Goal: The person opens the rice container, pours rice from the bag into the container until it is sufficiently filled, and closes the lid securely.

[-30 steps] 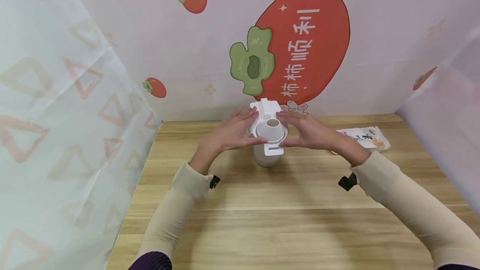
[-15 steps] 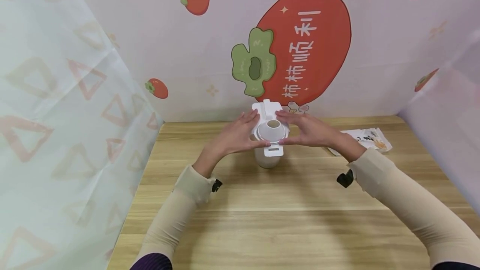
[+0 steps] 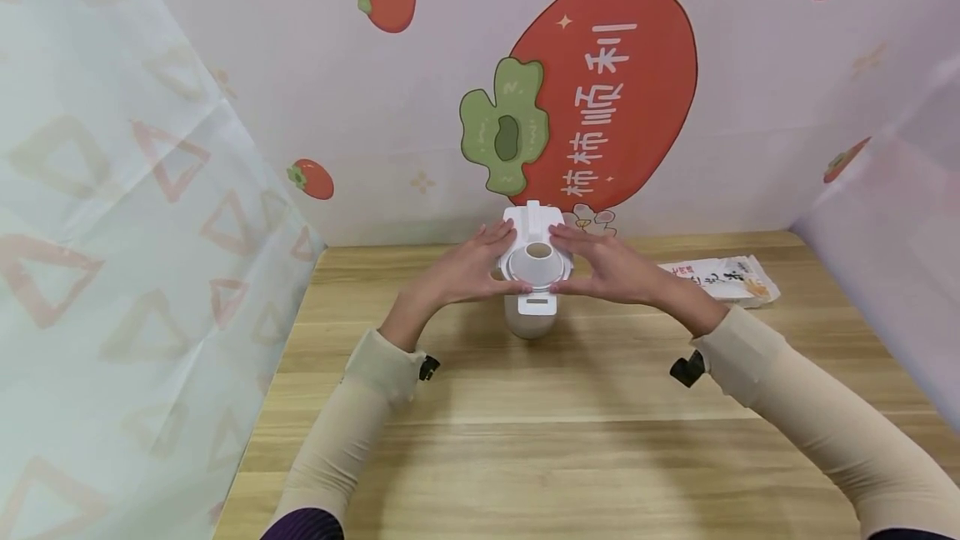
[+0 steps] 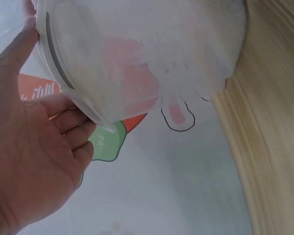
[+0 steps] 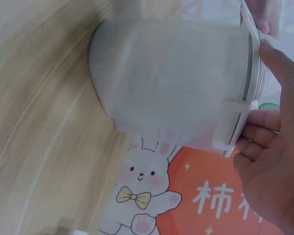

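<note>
A tall translucent container (image 3: pixel 530 327) stands upright on the table, topped by a white lid (image 3: pixel 537 304) with a round raised opening (image 3: pixel 537 251). From the left side my left hand (image 3: pixel 468 267) grips the lid's edge, thumb at the front and fingers farther back. My right hand (image 3: pixel 611 265) holds the opposite side in the same way. In the left wrist view, the container wall (image 4: pixel 186 54) shows through to the printed backdrop, and pale grainy stuff seems to lie near its base. In the right wrist view, fingers (image 5: pixel 257 134) curl against the lid's rim.
A white printed packet (image 3: pixel 731 280) lies on the wooden table (image 3: pixel 480 457) beyond my right forearm. Right behind the container rises a wall covering (image 3: pixel 405 123) with persimmon drawings. Another patterned sheet (image 3: pixel 150 273) bounds the left side.
The lid and its opening have shifted very slightly to the left, and both hands with them. Both hands keep their hold on the lid.
</note>
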`<state>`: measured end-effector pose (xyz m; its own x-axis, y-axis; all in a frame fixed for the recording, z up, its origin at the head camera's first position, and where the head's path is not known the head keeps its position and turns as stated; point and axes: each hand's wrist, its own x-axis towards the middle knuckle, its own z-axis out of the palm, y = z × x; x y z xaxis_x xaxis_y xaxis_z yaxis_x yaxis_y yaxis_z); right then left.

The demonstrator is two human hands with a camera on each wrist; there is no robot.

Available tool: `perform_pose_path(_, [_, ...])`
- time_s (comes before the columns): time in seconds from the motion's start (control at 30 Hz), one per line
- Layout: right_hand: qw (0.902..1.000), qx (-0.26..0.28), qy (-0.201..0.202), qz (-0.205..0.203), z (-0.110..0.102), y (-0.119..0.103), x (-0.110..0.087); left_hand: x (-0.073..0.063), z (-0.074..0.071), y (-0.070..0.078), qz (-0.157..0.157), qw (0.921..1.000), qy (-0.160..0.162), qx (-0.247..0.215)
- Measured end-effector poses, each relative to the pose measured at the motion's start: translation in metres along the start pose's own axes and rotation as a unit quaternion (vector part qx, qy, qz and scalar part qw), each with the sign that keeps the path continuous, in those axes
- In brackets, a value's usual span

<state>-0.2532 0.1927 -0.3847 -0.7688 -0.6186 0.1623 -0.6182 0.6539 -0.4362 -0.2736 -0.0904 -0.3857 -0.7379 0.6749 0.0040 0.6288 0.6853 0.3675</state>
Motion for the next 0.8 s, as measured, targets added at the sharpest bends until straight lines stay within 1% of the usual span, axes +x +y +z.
perform_pose_path(0.1, [0.9998, 0.018, -0.002, 0.004, 0.0, 0.002, -0.001, -0.001, 0.0, 0.0, -0.001, 1.0, 0.002, -0.003])
perform_pose_path(0.2, [0.9993, 0.036, 0.006, 0.009, 0.0, 0.006, -0.002, -0.002, 0.0, 0.0, -0.002, 1.0, 0.003, -0.006])
perform_pose_path(0.3, [0.9981, 0.056, 0.025, 0.009, 0.0, 0.013, -0.003, -0.003, 0.001, 0.0, -0.005, 0.9999, 0.003, -0.01])
perform_pose_path(0.37, [0.996, 0.078, 0.043, 0.012, 0.0, 0.017, -0.004, -0.004, 0.001, 0.0, -0.006, 0.9999, 0.004, -0.01])
perform_pose_path(0.47, [0.9905, 0.118, 0.064, 0.027, 0.001, 0.025, -0.006, -0.004, 0.001, 0.0, -0.003, 0.9999, 0.011, -0.006])
perform_pose_path(0.53, [0.9849, 0.153, 0.071, 0.038, 0.002, 0.029, -0.008, -0.003, 0.001, 0.0, -0.001, 0.9999, 0.016, -0.001])
perform_pose_path(0.67, [0.9756, 0.204, 0.068, 0.048, 0.006, 0.038, -0.011, -0.003, 0.002, 0.001, 0.003, 0.9998, 0.022, 0.004])
perform_pose_path(0.8, [0.9712, 0.226, 0.057, 0.049, 0.011, 0.043, -0.012, -0.003, 0.003, 0.002, 0.003, 0.9998, 0.018, 0.002])
